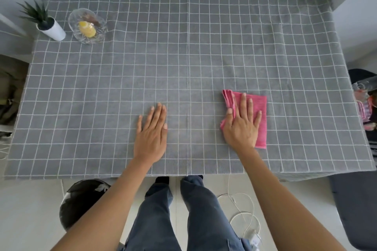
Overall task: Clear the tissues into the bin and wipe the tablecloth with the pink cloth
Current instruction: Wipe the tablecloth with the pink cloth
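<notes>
No tissues remain on the grey checked tablecloth [183, 57]; the right hand [241, 126], fingers flat, presses the folded pink cloth [260, 112]; the left hand [152, 134] rests flat; wiping seems underway.

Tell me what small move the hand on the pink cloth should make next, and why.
Probably slide the right hand, flat on the pink cloth, sideways across the tablecloth. No tissues show on it, so wiping remains, and the left hand already presses the fabric flat.
</notes>
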